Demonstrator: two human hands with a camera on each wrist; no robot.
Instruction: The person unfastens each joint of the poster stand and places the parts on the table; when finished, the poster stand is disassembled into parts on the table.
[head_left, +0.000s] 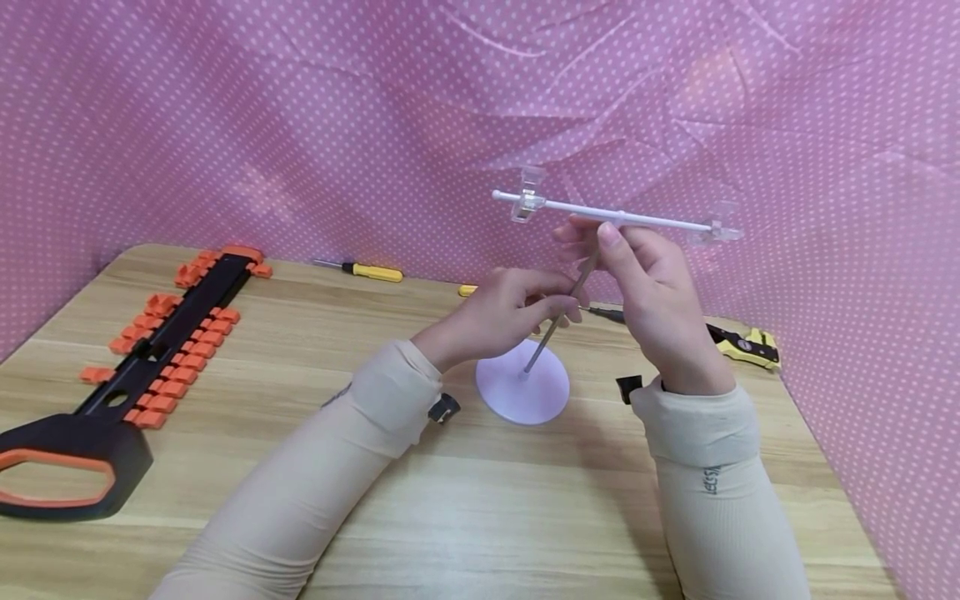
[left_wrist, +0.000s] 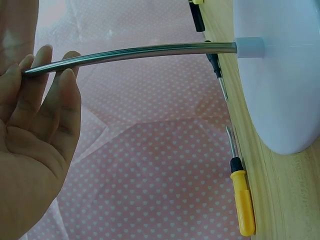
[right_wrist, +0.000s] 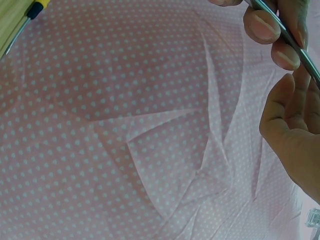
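In my left hand [head_left: 508, 312], thumb and fingers are clamped on the slim metal rod [head_left: 543, 340] partway up. In my right hand [head_left: 654, 283], thumb and fingers pinch the middle of the white crossbar [head_left: 577, 208], at the rod's upper end; the thumb hides whether the two are fully joined. Outward from the right fingers, a clear clip [head_left: 528, 203] sits toward one end of the bar, and another clear clip [head_left: 717, 232] at the other.

Below the left fingers, the rod runs into the collar of the round white base [head_left: 522, 398]; I cannot tell whether that disc rests on the wooden table [head_left: 457, 525].

I judge the step in hand to be seating or straightening the crossbar on the rod. The next move calls for a steady left grip while the right fingers align the joint.

Beyond the left fingers lies a yellow-handled screwdriver [head_left: 377, 272]. I make out no box or tray; well left of the fingers, a black rack with orange clips [head_left: 183, 342] is the nearest thing to a holder, its contents unclear.
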